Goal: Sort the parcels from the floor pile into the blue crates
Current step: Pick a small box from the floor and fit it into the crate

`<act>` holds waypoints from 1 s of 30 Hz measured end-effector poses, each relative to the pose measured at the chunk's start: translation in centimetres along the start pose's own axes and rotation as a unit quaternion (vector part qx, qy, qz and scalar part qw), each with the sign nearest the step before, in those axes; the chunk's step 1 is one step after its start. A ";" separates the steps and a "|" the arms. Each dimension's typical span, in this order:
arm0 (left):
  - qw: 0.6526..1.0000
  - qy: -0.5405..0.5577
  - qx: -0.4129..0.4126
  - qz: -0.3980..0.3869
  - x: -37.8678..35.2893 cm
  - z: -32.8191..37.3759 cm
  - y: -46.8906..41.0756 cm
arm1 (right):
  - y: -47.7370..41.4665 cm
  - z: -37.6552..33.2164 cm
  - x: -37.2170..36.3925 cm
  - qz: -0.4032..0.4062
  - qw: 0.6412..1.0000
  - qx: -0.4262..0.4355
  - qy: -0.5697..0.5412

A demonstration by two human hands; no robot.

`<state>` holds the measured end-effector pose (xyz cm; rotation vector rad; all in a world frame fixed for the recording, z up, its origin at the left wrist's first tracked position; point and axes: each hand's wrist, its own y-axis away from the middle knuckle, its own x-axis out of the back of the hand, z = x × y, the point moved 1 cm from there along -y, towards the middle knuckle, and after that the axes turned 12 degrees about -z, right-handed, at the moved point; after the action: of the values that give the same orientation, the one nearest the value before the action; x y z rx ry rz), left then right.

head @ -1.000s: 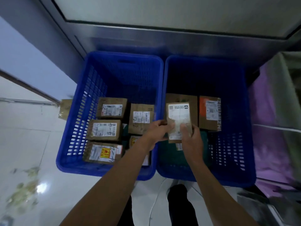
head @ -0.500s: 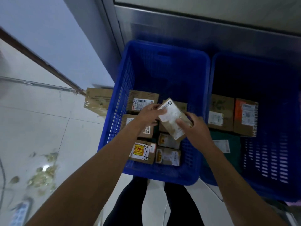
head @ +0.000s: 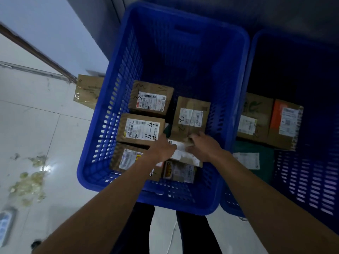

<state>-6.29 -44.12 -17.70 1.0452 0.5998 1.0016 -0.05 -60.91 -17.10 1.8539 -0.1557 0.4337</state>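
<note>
Both my hands hold a small brown parcel with a white label (head: 180, 150) low inside the left blue crate (head: 128, 57). My left hand (head: 162, 148) grips its left side and my right hand (head: 203, 146) its right side. The parcel lies over other boxes near the crate's front right. Several brown labelled boxes fill this crate, among them one marked "4-4" (head: 141, 129) and one marked "2-2" (head: 190, 116). The right blue crate (head: 302, 180) holds two brown boxes (head: 255, 118) and a dark green bag with a label (head: 253, 158).
A brown box (head: 88, 90) lies on the white tiled floor to the left of the left crate, against the wall. Pale debris (head: 27, 184) is scattered on the floor at left. My dark trouser legs (head: 139, 231) stand close to the crates' front edge.
I have carried the parcel from above the right crate over to the left crate and lowered it onto the boxes there. The view has shifted left and closer.
</note>
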 end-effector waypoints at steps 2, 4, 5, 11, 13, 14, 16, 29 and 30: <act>1.000 -0.023 -0.002 0.008 -0.4 -0.4 -1.1 | -1.3 0.2 -0.8 -0.008 1.000 0.005 0.010; 0.998 -0.070 -0.003 0.008 -0.8 -0.7 -1.9 | -2.2 0.4 -1.5 -0.017 1.000 0.005 0.008; 0.996 -0.092 -0.005 0.005 -1.0 -0.7 -2.1 | -2.6 0.5 -1.9 -0.016 1.000 0.005 0.010; 0.989 -0.146 -0.009 0.003 -2.2 -1.2 -4.0 | -4.2 0.5 -3.9 0.018 0.997 -0.005 0.076; 0.987 -0.160 -0.007 0.001 -2.4 -1.3 -4.4 | -4.2 0.3 -4.0 0.026 0.997 -0.023 0.071; 0.986 -0.165 -0.005 -0.003 -2.5 -1.4 -4.5 | -4.1 0.2 -4.0 0.026 0.997 -0.035 0.071; 0.985 -0.170 -0.002 -0.006 -2.5 -1.6 -4.8 | -4.0 0.2 -4.4 0.021 0.995 -0.053 0.085; 0.963 -0.270 -0.006 -0.015 -3.4 -2.9 -6.8 | -6.8 -0.1 -8.0 0.045 0.949 -0.137 0.280; 0.961 -0.278 -0.010 -0.016 -3.5 -3.1 -7.1 | -7.4 -0.2 -8.3 0.025 0.968 -0.136 0.208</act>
<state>-7.61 -46.98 -25.53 1.2285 0.1429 0.6383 -5.36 -59.27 -26.71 1.4590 0.0227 0.7860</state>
